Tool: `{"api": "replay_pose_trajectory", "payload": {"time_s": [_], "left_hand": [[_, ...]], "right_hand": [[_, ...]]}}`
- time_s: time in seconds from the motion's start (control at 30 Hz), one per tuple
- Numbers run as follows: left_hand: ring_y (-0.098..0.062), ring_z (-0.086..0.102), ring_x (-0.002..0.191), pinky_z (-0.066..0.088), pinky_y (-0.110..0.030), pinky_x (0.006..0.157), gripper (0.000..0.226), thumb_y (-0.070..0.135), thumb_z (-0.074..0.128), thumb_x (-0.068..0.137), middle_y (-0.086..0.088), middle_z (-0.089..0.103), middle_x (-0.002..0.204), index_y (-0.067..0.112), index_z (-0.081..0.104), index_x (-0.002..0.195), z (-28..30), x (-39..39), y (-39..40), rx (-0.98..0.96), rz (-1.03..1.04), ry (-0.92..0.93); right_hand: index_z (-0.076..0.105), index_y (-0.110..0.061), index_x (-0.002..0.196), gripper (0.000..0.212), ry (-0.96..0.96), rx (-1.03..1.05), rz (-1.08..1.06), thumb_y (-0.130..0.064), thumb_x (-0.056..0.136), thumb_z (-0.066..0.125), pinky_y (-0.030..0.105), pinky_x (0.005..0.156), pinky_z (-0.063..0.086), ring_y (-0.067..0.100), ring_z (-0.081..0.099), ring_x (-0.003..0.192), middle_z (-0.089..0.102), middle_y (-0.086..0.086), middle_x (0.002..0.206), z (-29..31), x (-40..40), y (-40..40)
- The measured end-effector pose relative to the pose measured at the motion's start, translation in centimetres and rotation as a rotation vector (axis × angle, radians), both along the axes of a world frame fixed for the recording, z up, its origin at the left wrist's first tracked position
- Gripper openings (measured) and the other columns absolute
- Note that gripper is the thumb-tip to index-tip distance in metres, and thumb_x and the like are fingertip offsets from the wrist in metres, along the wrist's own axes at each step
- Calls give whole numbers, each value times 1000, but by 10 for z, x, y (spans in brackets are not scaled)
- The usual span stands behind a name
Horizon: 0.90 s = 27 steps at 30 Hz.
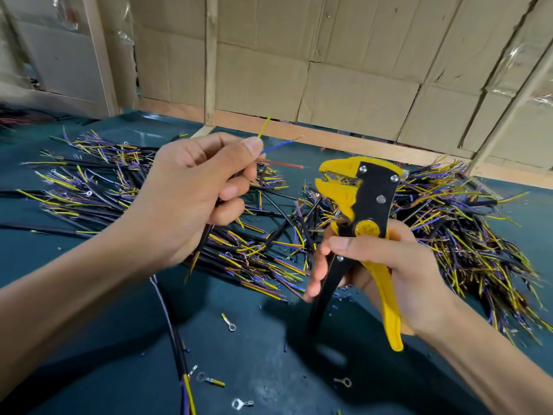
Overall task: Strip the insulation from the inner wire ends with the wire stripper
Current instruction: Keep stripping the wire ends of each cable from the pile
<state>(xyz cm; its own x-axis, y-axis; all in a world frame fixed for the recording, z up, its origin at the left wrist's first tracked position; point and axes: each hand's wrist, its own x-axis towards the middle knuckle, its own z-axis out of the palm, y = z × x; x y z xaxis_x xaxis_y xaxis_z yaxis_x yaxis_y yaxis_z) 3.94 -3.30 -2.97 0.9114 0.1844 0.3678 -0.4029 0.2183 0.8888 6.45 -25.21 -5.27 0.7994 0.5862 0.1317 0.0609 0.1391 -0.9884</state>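
My left hand (pixel 197 190) grips a short black cable (pixel 203 239) above the table. Three inner wires fan out past its thumb: a yellow-green one (pixel 264 126), a blue one (pixel 276 146) with bare copper at its tip, and a red one (pixel 284 164). My right hand (pixel 386 265) holds the yellow and black wire stripper (pixel 362 202) by its handles. The stripper's jaws stand apart, pointing left, a short way right of the red wire and not touching it.
Heaps of cut black cables with coloured inner wires lie at the left (pixel 89 187), in the middle (pixel 269 253) and at the right (pixel 466 229) of the dark green table (pixel 89 339). Ring terminals (pixel 229 322) and insulation scraps dot the near side. Cardboard walls (pixel 329 70) stand behind.
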Motion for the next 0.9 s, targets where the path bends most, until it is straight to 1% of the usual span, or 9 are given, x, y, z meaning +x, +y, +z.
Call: {"api": "replay_pose_trajectory", "payload": {"time_s": [0.1, 0.23, 0.33, 0.4, 0.57, 0.73, 0.9], "left_hand": [[-5, 31, 45, 21, -14, 35, 23, 24, 66, 83, 0, 51, 65, 5, 58, 74, -2, -1, -2, 18, -7, 9], [-5, 32, 46, 21, -14, 36, 21, 24, 67, 82, 1, 54, 66, 6, 60, 74, -5, -2, -5, 24, -24, 6], [-5, 32, 46, 21, -13, 36, 22, 25, 67, 82, 0, 53, 65, 4, 61, 78, -6, -3, -7, 19, -27, -7], [-6, 32, 45, 22, -13, 36, 23, 24, 67, 84, 1, 52, 63, 3, 61, 76, -6, -4, -9, 34, -10, -25], [-8, 30, 46, 22, -14, 36, 24, 23, 67, 85, -1, 50, 62, 2, 61, 75, -7, -3, -11, 38, 5, -21], [-6, 31, 44, 22, -14, 37, 20, 24, 67, 84, 4, 52, 57, 8, 64, 71, -9, -3, -12, 43, -12, -20], [-8, 32, 45, 22, -14, 37, 19, 22, 67, 84, 2, 52, 59, 12, 67, 68, -11, -2, -15, 40, -14, -26]], "right_hand": [[70, -1, 75, 17, -22, 9, 24, -18, 71, 72, 62, 68, 54, 45, 66, 61, 63, 26, 69, 0, -1, -1], [70, -2, 77, 16, -56, 9, 47, -18, 74, 71, 59, 67, 56, 46, 66, 63, 63, 26, 70, 0, -2, 0], [71, -2, 80, 15, -63, -4, 54, -17, 75, 70, 52, 65, 56, 46, 67, 64, 65, 26, 72, -1, -2, -1], [71, -1, 80, 16, -68, -6, 60, -16, 76, 70, 50, 65, 56, 47, 67, 64, 66, 26, 73, -1, -1, -2], [72, -2, 81, 15, -77, -1, 73, -16, 76, 69, 51, 66, 55, 47, 67, 65, 66, 25, 73, -3, 2, -4], [71, 0, 83, 16, -66, 11, 64, -15, 75, 69, 55, 68, 54, 48, 67, 66, 66, 27, 74, -3, 4, -5], [69, 2, 81, 19, -61, -5, 71, -16, 74, 70, 60, 68, 55, 48, 67, 64, 65, 27, 73, -3, 3, -5]]}}
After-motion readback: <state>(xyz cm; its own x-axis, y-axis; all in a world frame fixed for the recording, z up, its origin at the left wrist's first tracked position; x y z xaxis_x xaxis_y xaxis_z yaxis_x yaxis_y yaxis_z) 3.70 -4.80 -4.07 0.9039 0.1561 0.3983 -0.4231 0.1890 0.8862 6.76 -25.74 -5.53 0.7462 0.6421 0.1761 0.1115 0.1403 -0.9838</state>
